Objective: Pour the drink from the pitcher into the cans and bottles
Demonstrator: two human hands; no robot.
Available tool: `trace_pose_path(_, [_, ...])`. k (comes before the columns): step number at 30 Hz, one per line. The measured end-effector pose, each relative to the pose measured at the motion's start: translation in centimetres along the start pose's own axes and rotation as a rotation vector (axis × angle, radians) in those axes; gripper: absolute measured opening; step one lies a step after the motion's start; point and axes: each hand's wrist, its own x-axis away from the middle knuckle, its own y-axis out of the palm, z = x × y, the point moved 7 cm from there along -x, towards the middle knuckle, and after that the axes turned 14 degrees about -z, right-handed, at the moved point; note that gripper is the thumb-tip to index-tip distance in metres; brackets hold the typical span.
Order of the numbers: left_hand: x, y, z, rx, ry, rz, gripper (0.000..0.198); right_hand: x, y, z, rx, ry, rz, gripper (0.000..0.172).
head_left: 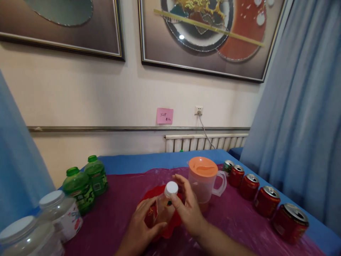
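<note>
"Bottle, where is it?"
"Lower centre of the frame, seen against a red bowl."
"And the fingers?"
"The left hand has them clamped around its body; the right hand has thumb and fingers apart about the white cap. Whether they grip, I cannot tell."

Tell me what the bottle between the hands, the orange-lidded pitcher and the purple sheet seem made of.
Bottle: clear, smooth plastic or possibly glass; its body is see-through.
Pitcher: likely plastic, satiny; the walls look cloudy and translucent.
Purple sheet: probably thin, glossy plastic film, judging by its creases and highlights.
</note>
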Motion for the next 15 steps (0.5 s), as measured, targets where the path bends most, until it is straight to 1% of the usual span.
trace_pose_path(3, [-0.2, 0.0, 0.0, -0.019, -0.004, -0.009, 0.063, 0.2, 0.1, -1.2, 0.077, -0.036, -0.034, 0.039])
trace_pose_path(6, [-0.2, 0.0, 0.1, -0.042, 0.02, -0.019, 0.063, 0.3, 0.1, -1.8, 0.087, -0.062, 0.006, 0.032])
trace_pose_path(9, [-0.1, 0.0, -0.1, -0.061, 0.049, 0.004, 0.064, 0.3, 0.0, -1.8, 0.072, -0.076, 0.055, 0.027])
trace_pose_path(12, [0.0, -0.1, -0.3, -0.068, 0.068, 0.019, 0.065, 0.2, 0.0, -1.5, 0.062, -0.072, 0.057, 0.028])
trace_pose_path(15, [-0.1, -0.2, -0.1, -0.076, 0.058, 0.024, 0.065, 0.4, 0.1, -1.4, 0.04, -0.063, 0.049, 0.03])
